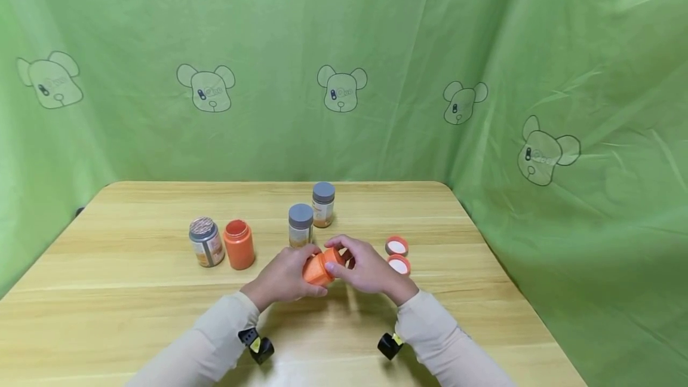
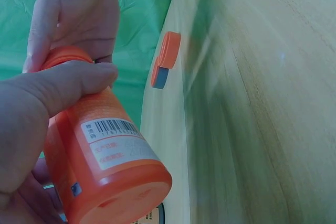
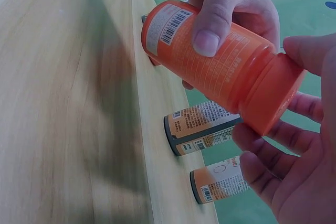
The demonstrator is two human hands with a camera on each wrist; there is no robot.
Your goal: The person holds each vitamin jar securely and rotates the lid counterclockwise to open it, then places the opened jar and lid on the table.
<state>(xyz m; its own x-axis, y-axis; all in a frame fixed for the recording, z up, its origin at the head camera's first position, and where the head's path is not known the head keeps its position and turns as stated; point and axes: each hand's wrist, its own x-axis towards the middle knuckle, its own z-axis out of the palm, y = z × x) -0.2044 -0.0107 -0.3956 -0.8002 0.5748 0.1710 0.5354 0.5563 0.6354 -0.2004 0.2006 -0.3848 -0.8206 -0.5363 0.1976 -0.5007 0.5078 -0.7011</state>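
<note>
An orange bottle [image 3: 210, 59] with a barcode label is held tilted above the table. The left hand [image 1: 285, 276] grips its body, thumb laid across the label side. At the other end, the right hand [image 1: 368, 267] has its thumb and fingers around the orange cap [image 3: 275, 95]. In the left wrist view the bottle's base [image 2: 126, 200] faces the camera. Just behind the hands stands a grey-capped bottle [image 1: 301, 220], its lower part hidden by the left hand. A second grey-capped bottle [image 1: 323, 205] is farther back.
Left of the hands stand an uncapped orange bottle [image 1: 239, 245] and a dark-necked jar [image 1: 206, 243] with a silvery top. Two loose caps, one grey-sided [image 1: 396, 246] and one orange [image 1: 399, 265], lie inside up on the right. Green curtain [image 1: 269, 136] hangs behind the wooden table [image 1: 134, 303].
</note>
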